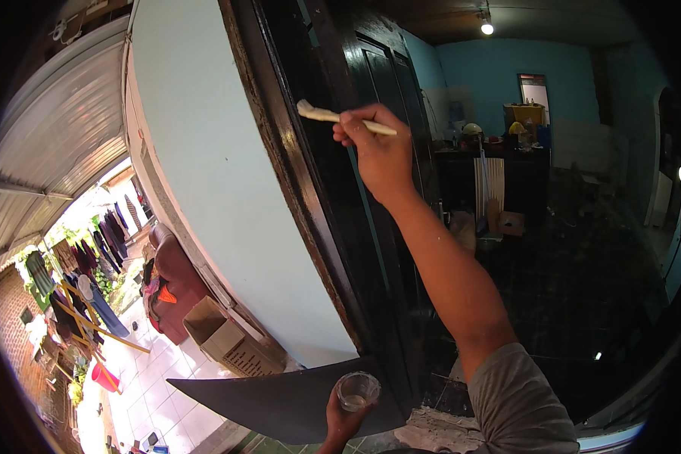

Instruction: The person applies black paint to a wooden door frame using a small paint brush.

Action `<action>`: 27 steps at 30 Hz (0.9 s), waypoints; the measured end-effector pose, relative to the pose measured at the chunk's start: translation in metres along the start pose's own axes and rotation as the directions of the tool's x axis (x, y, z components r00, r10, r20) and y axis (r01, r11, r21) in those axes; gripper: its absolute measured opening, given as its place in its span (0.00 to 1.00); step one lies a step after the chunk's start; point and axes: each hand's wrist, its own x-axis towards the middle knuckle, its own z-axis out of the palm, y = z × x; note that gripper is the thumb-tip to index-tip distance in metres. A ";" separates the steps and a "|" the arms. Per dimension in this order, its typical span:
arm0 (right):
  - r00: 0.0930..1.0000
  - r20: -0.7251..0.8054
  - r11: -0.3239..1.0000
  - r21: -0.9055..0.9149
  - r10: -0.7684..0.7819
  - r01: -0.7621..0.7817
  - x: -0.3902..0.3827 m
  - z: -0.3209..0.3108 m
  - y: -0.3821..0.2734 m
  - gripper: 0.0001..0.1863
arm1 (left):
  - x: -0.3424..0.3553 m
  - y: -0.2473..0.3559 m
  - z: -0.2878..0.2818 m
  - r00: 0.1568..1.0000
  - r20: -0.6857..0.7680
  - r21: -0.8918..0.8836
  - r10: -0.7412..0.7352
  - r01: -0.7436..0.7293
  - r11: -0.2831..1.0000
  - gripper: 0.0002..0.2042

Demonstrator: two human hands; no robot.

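My right hand (376, 144) is raised and closed around the pale handle of a paintbrush (327, 114). The brush's light bristles point up and left, over the dark, glossy door frame (284, 129); whether they touch it I cannot tell. Low in the view, my left hand (342, 418) grips a clear plastic cup (358, 391) with a little pale liquid at the bottom. Behind the frame stands a dark panelled door (378, 76).
A pale blue wall (197, 144) lies left of the frame. An open cardboard box (231, 344) and a dark red sofa (178, 284) stand outside on white tiles. Laundry (110, 234) hangs beyond. To the right is a dim room with a cluttered counter (499, 151).
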 end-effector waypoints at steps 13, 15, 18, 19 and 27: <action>1.000 -0.005 0.998 0.063 0.014 -0.014 -0.012 -0.008 -0.013 0.06 | 0.006 0.008 0.000 0.999 -0.029 0.014 -0.017 0.017 1.000 0.40; 0.998 0.058 0.999 -0.030 0.036 -0.034 -0.042 -0.015 0.013 0.06 | 0.005 0.008 0.002 0.999 -0.037 -0.018 -0.027 0.026 0.999 0.41; 0.973 0.064 0.960 -0.190 0.221 -0.205 -0.111 -0.051 0.011 0.07 | 0.003 0.005 -0.005 0.999 -0.023 0.026 -0.044 0.045 0.999 0.41; 0.954 0.071 0.933 -0.240 0.291 -0.267 -0.119 -0.069 0.003 0.07 | 0.005 0.007 -0.005 0.999 -0.025 0.030 -0.035 0.035 0.999 0.41; 0.603 0.391 0.657 -0.685 0.696 -0.314 -0.001 -0.028 -0.047 0.08 | 0.012 0.000 -0.007 1.000 0.006 0.000 0.004 -0.004 1.000 0.40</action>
